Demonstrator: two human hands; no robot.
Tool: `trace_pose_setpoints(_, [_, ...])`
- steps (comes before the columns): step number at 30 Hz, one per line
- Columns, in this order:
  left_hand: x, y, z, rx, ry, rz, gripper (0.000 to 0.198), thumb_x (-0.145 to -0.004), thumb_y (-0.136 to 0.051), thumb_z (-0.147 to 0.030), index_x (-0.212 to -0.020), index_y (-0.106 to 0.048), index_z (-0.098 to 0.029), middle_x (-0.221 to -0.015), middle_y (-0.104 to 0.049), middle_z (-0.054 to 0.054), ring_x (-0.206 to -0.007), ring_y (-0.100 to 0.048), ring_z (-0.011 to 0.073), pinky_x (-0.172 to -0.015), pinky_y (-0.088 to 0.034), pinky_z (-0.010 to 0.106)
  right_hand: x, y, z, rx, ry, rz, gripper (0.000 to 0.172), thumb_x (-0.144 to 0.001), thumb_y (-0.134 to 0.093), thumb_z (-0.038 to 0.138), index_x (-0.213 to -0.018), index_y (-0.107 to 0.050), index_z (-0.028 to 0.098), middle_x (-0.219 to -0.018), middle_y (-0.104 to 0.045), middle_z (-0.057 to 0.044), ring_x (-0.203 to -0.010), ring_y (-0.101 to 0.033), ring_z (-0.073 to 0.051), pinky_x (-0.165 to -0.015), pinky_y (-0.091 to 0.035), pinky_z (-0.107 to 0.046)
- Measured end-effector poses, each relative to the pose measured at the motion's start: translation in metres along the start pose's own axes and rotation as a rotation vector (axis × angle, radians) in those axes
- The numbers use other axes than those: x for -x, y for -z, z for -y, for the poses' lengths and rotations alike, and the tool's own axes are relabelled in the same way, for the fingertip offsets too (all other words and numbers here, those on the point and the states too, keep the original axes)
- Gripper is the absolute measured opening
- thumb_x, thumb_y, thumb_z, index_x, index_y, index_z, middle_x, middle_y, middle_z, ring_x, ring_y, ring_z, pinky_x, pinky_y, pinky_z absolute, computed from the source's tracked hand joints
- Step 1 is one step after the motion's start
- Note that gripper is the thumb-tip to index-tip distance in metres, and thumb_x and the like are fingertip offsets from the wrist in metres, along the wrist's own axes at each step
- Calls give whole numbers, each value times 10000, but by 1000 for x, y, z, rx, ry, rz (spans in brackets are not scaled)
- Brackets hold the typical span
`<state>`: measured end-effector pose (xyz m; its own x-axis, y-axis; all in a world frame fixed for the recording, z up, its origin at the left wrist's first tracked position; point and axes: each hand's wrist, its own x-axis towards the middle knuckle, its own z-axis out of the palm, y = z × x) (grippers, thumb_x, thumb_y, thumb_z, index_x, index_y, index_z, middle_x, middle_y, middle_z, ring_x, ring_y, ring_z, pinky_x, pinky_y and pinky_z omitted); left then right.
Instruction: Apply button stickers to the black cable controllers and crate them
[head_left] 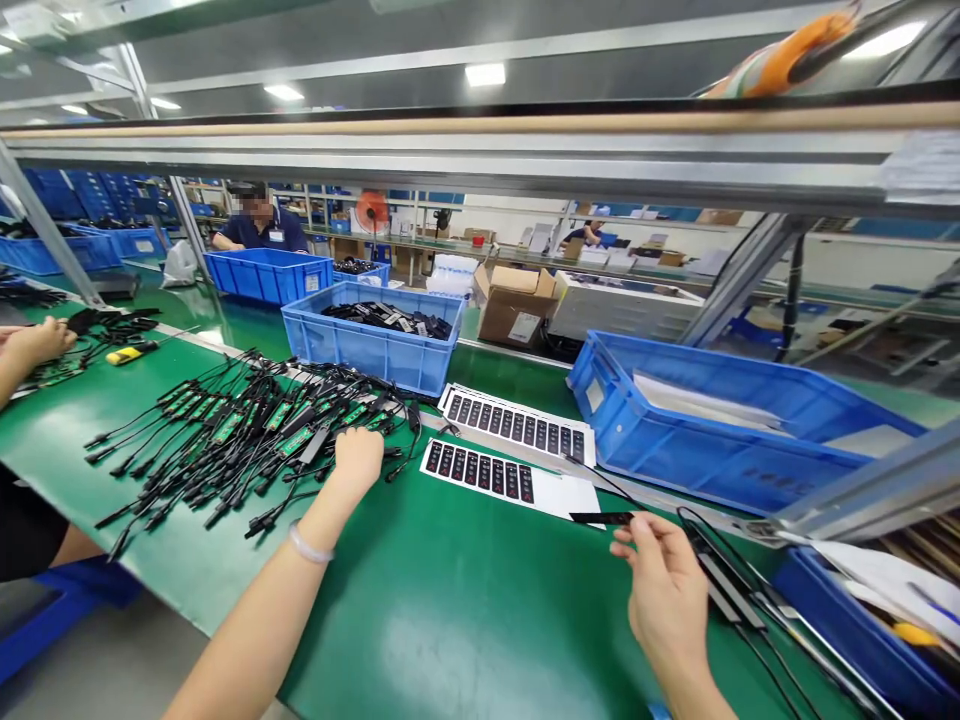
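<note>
My left hand (358,458) is at the right edge of a heap of black cabled modules (247,420), several with green circuit boards showing. Its fingers are curled, and what they grip, if anything, is hidden. Between the thumb and fingers of my right hand (664,575) is a thin black label strip (600,518), held over the table. Beside it lies a white sheet of black labels with red marks (480,472), its right part bare. Behind that is a second label sheet (517,425). Black cabled modules (724,580) lie right of my right hand.
A blue bin of black parts (375,335) stands behind the heap, and a larger blue bin (720,430) at right. A blue tray (855,620) sits at the right edge. Another person's hand (45,340) works at left near a yellow tool (131,353). A shelf beam crosses above.
</note>
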<state>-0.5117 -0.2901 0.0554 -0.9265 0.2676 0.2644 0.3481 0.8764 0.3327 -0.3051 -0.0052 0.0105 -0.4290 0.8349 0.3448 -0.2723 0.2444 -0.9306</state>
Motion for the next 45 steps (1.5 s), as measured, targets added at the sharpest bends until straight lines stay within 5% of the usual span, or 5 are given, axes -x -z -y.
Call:
trace_pose_setpoints(8, [9,7,-29,455,-5,48,353,-967,-359,-257,-1265,-478,-111,-1098,-597,204,-1073,-589,342,-887,-460,477,15,-4,11,33,38,106,331,-833,-617,503,-968,-571,204,-777,-554,10,-636,-550,-126,-599,-459,-275])
trace_pose_setpoints(17, [83,-38,-105,1324,174,880,242,-802,-678,-276,-976,-593,-130,-652,-483,-29,-526,-521,84,-484,-440,180,34,-15,15,-100,-60,286,249,-875,-601,460,-956,-548,231,-712,-486,42,-550,-481,-97,-493,-428,-225])
trace_pose_setpoints(23, [118,-57,-117,1636,244,1113,589,-658,-808,-334,-1145,-511,-187,-963,-611,51,-635,-620,104,-612,-517,246,43,-19,17,-132,-185,406,240,-857,-628,448,-901,-541,229,-647,-449,73,-464,-422,-60,-415,-380,-178])
trace_pose_setpoints(32, [119,-72,-115,1670,116,1073,866,-567,-878,-186,-1326,-463,-152,-871,-696,79,-681,-678,166,-629,-541,273,51,-20,22,52,-158,465,265,-798,-686,417,-925,-614,196,-670,-486,51,-459,-433,-54,-390,-395,-165])
trace_pose_setpoints(45, [120,-70,-113,1726,166,1178,863,-593,-829,-114,-1362,-445,-183,-910,-721,97,-814,-701,202,-754,-522,312,55,-24,23,79,-264,440,314,-729,-737,442,-909,-654,198,-696,-520,11,-604,-507,-129,-422,-501,-206])
